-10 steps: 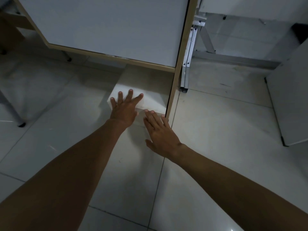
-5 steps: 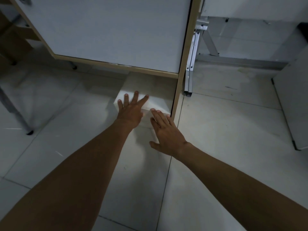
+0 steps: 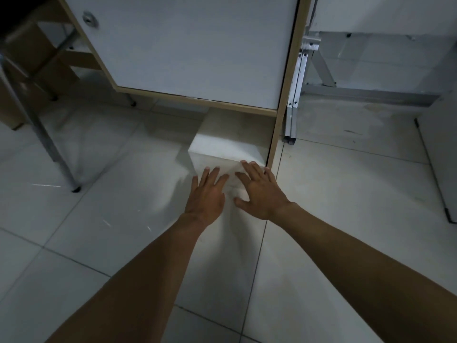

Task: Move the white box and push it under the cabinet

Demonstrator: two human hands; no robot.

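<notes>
Most of the scene is pale tiled floor [image 3: 103, 243], dim and faintly glossy, with grout lines running across it. Above it stands the cabinet [image 3: 188, 50], a white-fronted unit edged in light wood, its bottom raised off the floor and a small round lock [image 3: 87, 19] near its upper left corner. To the right of its side panel a folded metal frame [image 3: 295, 90] leans upright, and a thin metal leg [image 3: 49, 144] comes down to the tiles on the left. The white box [image 3: 227, 142] sits on the floor at the cabinet's lower right, its far part already under the raised bottom and its near part out in the open, close against the wooden side panel. Both bare forearms reach in from below. The left hand [image 3: 206, 194] lies flat with fingers spread and loose against the box's near face, gripping nothing. The right hand [image 3: 262, 191] does the same just beside it, fingers splayed over the near top edge, though in this gloom the exact contact is hard to make out.
</notes>
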